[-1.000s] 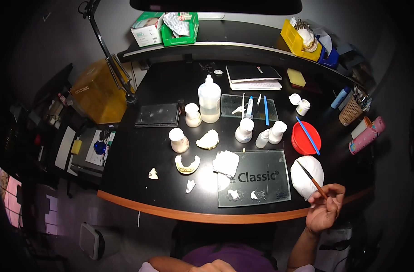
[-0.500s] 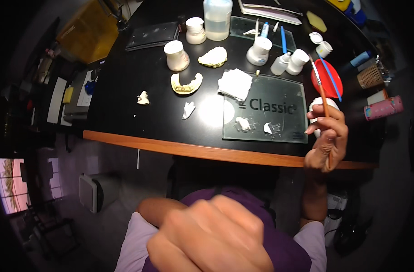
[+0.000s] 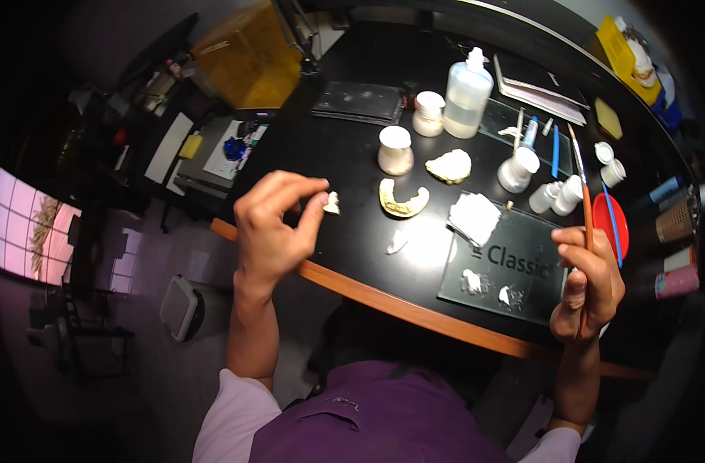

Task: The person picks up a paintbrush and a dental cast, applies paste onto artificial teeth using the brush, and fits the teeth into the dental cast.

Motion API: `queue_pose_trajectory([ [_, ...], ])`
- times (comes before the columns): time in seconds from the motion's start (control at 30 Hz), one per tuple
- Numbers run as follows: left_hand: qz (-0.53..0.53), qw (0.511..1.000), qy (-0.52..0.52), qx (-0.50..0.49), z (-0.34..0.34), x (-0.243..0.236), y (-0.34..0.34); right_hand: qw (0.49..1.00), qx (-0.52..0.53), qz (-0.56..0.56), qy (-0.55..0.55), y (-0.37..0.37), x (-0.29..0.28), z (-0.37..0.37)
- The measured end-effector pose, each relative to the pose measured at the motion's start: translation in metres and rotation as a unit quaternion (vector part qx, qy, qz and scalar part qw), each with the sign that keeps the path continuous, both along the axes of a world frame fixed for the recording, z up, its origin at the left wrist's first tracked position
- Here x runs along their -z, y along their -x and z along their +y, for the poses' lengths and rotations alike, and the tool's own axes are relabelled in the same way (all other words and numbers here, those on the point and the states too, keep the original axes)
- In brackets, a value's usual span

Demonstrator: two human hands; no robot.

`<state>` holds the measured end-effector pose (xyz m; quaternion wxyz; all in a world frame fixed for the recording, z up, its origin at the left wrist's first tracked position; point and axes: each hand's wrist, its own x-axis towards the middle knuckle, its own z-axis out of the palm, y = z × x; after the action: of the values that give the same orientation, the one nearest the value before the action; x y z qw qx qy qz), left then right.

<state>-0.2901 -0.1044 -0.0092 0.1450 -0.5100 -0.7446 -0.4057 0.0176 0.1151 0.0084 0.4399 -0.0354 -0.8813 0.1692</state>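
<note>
Both now busy: L hand (image 3: 273,224) just reached small pc (image 3: 333,204) over bench (image 3: 344,248), can't tell if it's gripped; R hand (image 3: 599,287) grips brush (image 3: 588,210)

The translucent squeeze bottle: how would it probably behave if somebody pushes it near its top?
The translucent squeeze bottle could tip, being tall and rather narrow. The liquid fills only its lower part, so would probably slosh. Its sides look like plastic and may flex if squeezed.

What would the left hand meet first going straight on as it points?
The left hand would probably meet the small cream piece right by its fingertips; they may already touch, as depth is unclear.
</note>
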Motion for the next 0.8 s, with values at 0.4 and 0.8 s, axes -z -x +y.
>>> queue_pose_trajectory([
  [0.4,0.032,0.947,0.152,0.282,0.058,0.013,0.021,0.999,-0.019,-0.011,0.041,-0.001,0.028,0.003],
  [0.8,0.079,0.943,0.117,0.301,0.069,-0.015,0.002,0.996,-0.004,0.012,0.084,-0.004,0.026,0.013],
])
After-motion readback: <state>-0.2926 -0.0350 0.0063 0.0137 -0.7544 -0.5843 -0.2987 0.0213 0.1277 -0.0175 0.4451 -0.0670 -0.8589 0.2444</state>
